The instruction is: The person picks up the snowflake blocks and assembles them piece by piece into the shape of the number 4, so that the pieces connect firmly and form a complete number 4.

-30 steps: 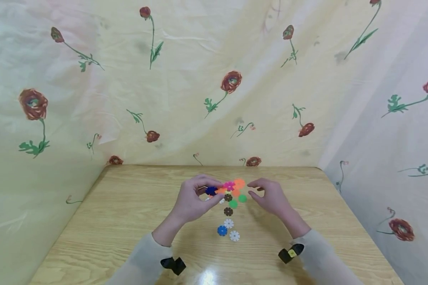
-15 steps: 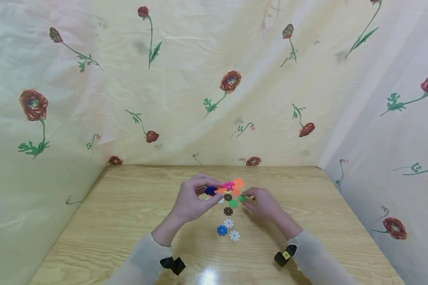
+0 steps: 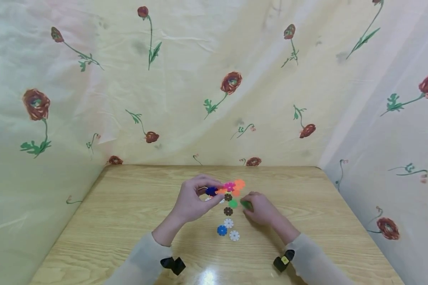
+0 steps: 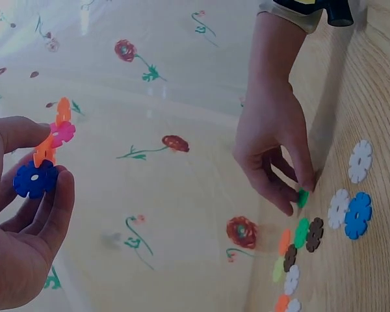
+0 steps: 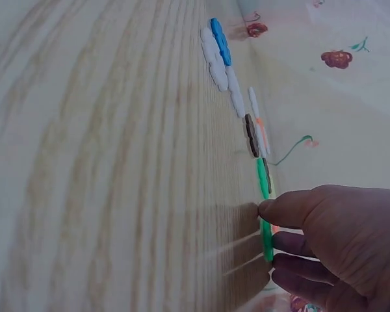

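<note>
My left hand (image 3: 192, 202) holds a short chain of joined plastic snowflake discs above the table. In that chain, a dark blue disc (image 4: 34, 179) sits nearest the palm, then an orange disc (image 4: 45, 153), a pink disc (image 4: 64, 132) and another orange disc (image 4: 63, 110). Low over the table at the right, my right hand (image 3: 263, 209) pinches a loose green disc (image 3: 247, 205) between thumb and fingers. From the right wrist, this green disc stands out edge-on between the thumb and the fingertips. A second green disc (image 3: 233, 203) lies just left of that hand.
Several loose discs lie on the wooden table (image 3: 135, 237): a brown disc (image 3: 228, 211), a blue disc (image 3: 222, 230), a white disc (image 3: 234, 236) and others, some partly behind my left hand. A flowered cloth (image 3: 185, 91) hangs behind the table.
My right hand has come down from the right onto the outer green disc, gripped it and shifted it slightly right and nearer. The left hand and its chain have stayed still.
</note>
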The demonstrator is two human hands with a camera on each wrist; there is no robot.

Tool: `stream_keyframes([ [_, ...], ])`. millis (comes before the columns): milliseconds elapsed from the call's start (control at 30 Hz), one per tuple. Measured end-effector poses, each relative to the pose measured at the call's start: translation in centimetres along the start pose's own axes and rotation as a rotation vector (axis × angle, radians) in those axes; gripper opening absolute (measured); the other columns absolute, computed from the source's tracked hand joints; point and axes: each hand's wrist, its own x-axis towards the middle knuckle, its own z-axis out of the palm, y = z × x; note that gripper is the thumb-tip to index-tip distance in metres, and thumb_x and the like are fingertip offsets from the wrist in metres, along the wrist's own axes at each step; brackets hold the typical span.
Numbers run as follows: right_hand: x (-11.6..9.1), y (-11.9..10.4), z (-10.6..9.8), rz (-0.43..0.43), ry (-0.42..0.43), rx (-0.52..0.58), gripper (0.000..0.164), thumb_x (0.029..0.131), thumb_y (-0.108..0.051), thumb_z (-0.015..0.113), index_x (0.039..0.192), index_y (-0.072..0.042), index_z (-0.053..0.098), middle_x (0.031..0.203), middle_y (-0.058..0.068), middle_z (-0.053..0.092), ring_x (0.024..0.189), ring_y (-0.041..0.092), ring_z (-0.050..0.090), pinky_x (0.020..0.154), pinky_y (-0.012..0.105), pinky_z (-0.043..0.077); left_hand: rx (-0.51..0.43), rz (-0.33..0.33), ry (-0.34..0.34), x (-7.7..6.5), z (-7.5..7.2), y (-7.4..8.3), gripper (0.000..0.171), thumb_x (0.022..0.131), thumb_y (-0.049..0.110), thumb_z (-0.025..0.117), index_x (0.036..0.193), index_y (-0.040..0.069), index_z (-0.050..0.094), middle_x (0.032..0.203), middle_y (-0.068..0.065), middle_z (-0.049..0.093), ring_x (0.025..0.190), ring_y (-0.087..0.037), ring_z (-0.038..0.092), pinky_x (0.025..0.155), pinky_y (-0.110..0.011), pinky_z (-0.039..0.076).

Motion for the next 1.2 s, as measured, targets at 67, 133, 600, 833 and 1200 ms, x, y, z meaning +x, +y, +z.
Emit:
stream_keyframes([
  [67, -0.1, -0.2, -0.1, 0.012, 0.001, -0.014, 0.031, 0.087, -0.011, 0.085, 0.116, -0.004, 0.078, 0.108, 0.01, 0.073, 0.096, 0.023, 0.069, 0.092, 0.044, 0.064, -0.003, 0.004, 0.0, 0.0, 0.0, 0.0, 0.019, 0.09, 0.007, 0.084, 0.109, 0.007, 0.082, 0.114, -0.01, 0.077, 0.103, -0.02, 0.075, 0.092, -0.028, 0.064],
  [133, -0.1, -0.3, -0.2, 0.026, -0.001, -0.014, 0.028, 0.087, -0.012, 0.085, 0.114, -0.005, 0.079, 0.109, 0.009, 0.071, 0.095, 0.021, 0.068, 0.091, 0.042, 0.064, -0.004, 0.005, 0.0, 0.1, 0.0, 0.0, 0.019, 0.09, 0.007, 0.084, 0.109, 0.007, 0.082, 0.114, -0.01, 0.077, 0.103, -0.019, 0.075, 0.091, -0.029, 0.064],
  [600, -0.6, 0.1, -0.8, 0.022, 0.014, 0.028, 0.026, 0.079, 0.007, 0.072, 0.102, -0.004, 0.08, 0.1, 0.01, 0.08, 0.088, 0.02, 0.074, 0.08, 0.036, 0.065, -0.028, 0.017, 0.001, -0.1, 0.0, 0.1, 0.018, 0.091, 0.007, 0.084, 0.109, 0.008, 0.082, 0.114, -0.011, 0.077, 0.1, -0.021, 0.076, 0.09, -0.03, 0.065],
  [833, -0.6, 0.8, -2.2, 0.055, 0.092, 0.169, 0.025, 0.087, 0.009, 0.07, 0.107, -0.002, 0.079, 0.105, 0.011, 0.08, 0.092, 0.021, 0.075, 0.079, 0.032, 0.065, -0.036, 0.015, 0.011, -0.2, -0.1, 0.2, 0.019, 0.09, 0.006, 0.084, 0.109, 0.007, 0.082, 0.113, -0.011, 0.077, 0.101, -0.018, 0.074, 0.091, -0.03, 0.065],
  [1200, -1.6, -2.4, -9.1, -0.05, 0.387, 0.557, 0.016, 0.095, 0.001, 0.076, 0.111, -0.002, 0.078, 0.103, 0.012, 0.08, 0.089, 0.004, 0.076, 0.079, 0.019, 0.063, -0.019, 0.019, 0.016, 0.0, -0.5, 0.0, 0.019, 0.09, 0.005, 0.084, 0.108, 0.006, 0.082, 0.112, -0.012, 0.077, 0.101, -0.027, 0.076, 0.091, -0.03, 0.065],
])
